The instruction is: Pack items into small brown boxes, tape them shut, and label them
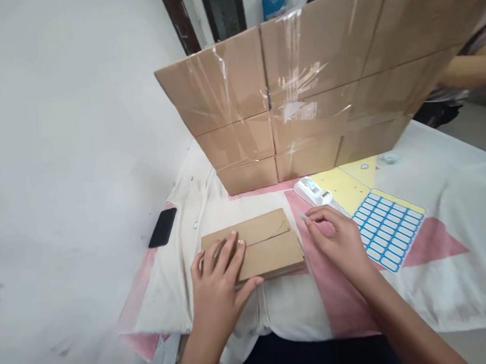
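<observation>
A small flat cardboard box (268,245) lies on the cloth-covered table (458,233) in front of me, its top flaps closed. My left hand (219,283) rests flat on the box's left end, fingers spread, thumb against the near edge. My right hand (338,239) hovers just right of the box with fingers loosely curled; thumb and forefinger pinch what looks like a small clear strip of tape. A white tape dispenser (313,191) sits just beyond that hand.
A wall of stacked, taped cardboard boxes (303,89) stands at the back. A sheet of blue-bordered labels (385,227) lies right of my hand, on yellow paper (345,188). A black phone (163,227) lies at left. Another person's arm (474,69) shows at far right.
</observation>
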Available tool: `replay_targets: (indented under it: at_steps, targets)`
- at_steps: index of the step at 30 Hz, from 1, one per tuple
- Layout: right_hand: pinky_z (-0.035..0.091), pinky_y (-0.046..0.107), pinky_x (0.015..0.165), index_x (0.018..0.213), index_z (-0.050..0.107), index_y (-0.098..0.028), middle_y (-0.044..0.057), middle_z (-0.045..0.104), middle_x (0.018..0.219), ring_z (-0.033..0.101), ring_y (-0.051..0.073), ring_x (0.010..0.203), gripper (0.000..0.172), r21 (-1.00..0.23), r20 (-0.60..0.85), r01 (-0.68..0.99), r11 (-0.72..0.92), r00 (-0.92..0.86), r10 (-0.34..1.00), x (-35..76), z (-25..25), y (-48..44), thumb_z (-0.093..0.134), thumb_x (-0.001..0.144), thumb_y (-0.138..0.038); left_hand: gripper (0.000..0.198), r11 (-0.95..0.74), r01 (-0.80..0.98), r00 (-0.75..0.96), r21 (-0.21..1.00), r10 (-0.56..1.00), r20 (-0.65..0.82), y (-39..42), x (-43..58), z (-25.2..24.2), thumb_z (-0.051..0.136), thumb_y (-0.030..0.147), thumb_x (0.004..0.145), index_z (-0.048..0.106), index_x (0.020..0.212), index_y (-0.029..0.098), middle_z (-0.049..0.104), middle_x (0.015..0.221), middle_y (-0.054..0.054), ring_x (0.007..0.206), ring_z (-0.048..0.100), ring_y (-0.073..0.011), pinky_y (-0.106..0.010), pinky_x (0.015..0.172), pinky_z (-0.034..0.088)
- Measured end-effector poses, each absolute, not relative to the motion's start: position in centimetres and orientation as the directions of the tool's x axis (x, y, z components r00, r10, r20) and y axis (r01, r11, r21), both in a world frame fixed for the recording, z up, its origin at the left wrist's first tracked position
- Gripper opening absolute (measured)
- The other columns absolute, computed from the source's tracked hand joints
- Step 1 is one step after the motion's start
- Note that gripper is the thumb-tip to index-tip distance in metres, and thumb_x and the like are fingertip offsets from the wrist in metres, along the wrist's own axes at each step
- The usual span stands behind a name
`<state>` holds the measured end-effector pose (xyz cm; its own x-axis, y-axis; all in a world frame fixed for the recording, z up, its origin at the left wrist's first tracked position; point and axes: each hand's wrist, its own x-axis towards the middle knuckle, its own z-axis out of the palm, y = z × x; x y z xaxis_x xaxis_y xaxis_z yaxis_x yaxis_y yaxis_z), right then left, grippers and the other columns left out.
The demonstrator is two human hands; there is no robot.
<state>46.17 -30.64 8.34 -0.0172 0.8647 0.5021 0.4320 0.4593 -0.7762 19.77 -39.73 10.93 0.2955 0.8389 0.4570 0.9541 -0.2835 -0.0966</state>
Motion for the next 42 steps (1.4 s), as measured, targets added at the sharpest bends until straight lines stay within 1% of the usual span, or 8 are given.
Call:
replay_targets:
  at_steps: [8, 17, 22, 26, 32, 35, 39, 42]
  targets:
    - [0.049, 0.03, 0.071, 0.087, 0.061, -0.023, 0.003, 0.07, 0.088, 0.065, 0.019, 0.08, 0.013, -0.857, 0.305, 0.404, 0.319, -0.102, 0.947, 45.6, 5.6, -32.1, 0.056, 0.088, -0.011, 0.062, -0.305, 0.936, 0.353, -0.179, 0.81, 0.468, -39.6, 19.7, 10.5, 0.058, 0.05, 0.093, 0.046, 0.15, 0.027, 0.061, 0.145, -0.009, 0.125, 0.056, -0.0336, -0.049, 0.104, 0.031]
    - [0.051, 0.028, 0.069, 0.084, 0.062, -0.021, 0.003, 0.069, 0.085, 0.066, 0.017, 0.079, 0.024, -0.88, 0.356, 0.312, 0.359, -0.068, 0.932, 45.0, 5.9, -32.1, 0.057, 0.082, 0.002, 0.052, -0.294, 0.924, 0.376, -0.245, 0.815, 0.441, -39.5, 19.8, 10.5, 0.056, 0.043, 0.094, 0.053, 0.142, 0.023, 0.064, 0.14, -0.012, 0.118, 0.058, -0.0326, -0.046, 0.093, 0.036]
    - [0.055, 0.032, 0.076, 0.093, 0.069, -0.02, 0.006, 0.073, 0.093, 0.069, 0.02, 0.088, 0.025, -0.914, 0.313, 0.238, 0.33, -0.107, 0.944, 44.9, 5.7, -32.5, 0.055, 0.085, -0.001, 0.053, -0.278, 0.933, 0.356, -0.23, 0.817, 0.454, -39.6, 20.0, 10.6, 0.056, 0.044, 0.094, 0.052, 0.143, 0.025, 0.066, 0.138, -0.012, 0.115, 0.059, -0.0325, -0.046, 0.092, 0.036]
    - [0.059, 0.031, 0.075, 0.104, 0.075, -0.022, 0.005, 0.077, 0.102, 0.073, 0.02, 0.091, 0.025, -0.984, 0.132, 0.098, 0.15, -0.166, 0.977, 45.8, 5.8, -33.9, 0.056, 0.091, -0.012, 0.053, -0.282, 0.933, 0.355, -0.222, 0.82, 0.45, -39.6, 20.1, 10.5, 0.057, 0.044, 0.094, 0.053, 0.143, 0.024, 0.066, 0.138, -0.012, 0.114, 0.059, -0.0329, -0.046, 0.091, 0.037]
    - [0.055, 0.041, 0.105, 0.132, 0.066, -0.026, 0.004, 0.07, 0.133, 0.066, 0.022, 0.123, 0.043, -0.997, 0.071, -0.043, 0.067, -0.097, 0.993, 45.6, 5.5, -35.4, 0.051, 0.093, -0.013, 0.053, -0.289, 0.93, 0.362, -0.226, 0.816, 0.451, -39.5, 20.0, 10.5, 0.056, 0.044, 0.093, 0.054, 0.142, 0.023, 0.066, 0.137, -0.013, 0.113, 0.06, -0.0334, -0.046, 0.089, 0.037]
    - [0.053, 0.042, 0.109, 0.134, 0.065, -0.027, 0.004, 0.07, 0.133, 0.065, 0.021, 0.124, 0.046, -0.997, 0.043, -0.069, 0.036, -0.1, 0.994, 45.1, 5.4, -35.5, 0.048, 0.094, -0.013, 0.054, -0.29, 0.933, 0.357, -0.212, 0.82, 0.447, -39.5, 20.0, 10.5, 0.057, 0.044, 0.093, 0.054, 0.142, 0.024, 0.066, 0.137, -0.012, 0.114, 0.059, -0.0332, -0.045, 0.088, 0.038]
    - [0.041, 0.041, 0.121, 0.144, 0.056, -0.029, 0.0, 0.056, 0.15, 0.051, 0.019, 0.141, 0.056, -0.992, 0.048, -0.123, 0.029, -0.15, 0.988, 44.7, 5.2, -35.6, 0.048, 0.093, -0.01, 0.054, -0.286, 0.935, 0.351, -0.208, 0.822, 0.448, -39.5, 20.0, 10.5, 0.058, 0.045, 0.092, 0.054, 0.142, 0.024, 0.066, 0.137, -0.012, 0.115, 0.059, -0.0336, -0.045, 0.089, 0.038]
    - [0.047, 0.042, 0.116, 0.142, 0.059, -0.027, 0.003, 0.061, 0.145, 0.057, 0.021, 0.135, 0.053, -0.991, -0.016, -0.126, -0.042, -0.197, 0.98, 44.9, 5.1, -36.1, 0.048, 0.093, -0.011, 0.055, -0.291, 0.936, 0.351, -0.199, 0.825, 0.442, -39.4, 19.9, 10.4, 0.06, 0.046, 0.092, 0.055, 0.142, 0.023, 0.066, 0.138, -0.012, 0.116, 0.059, -0.0338, -0.045, 0.09, 0.039]
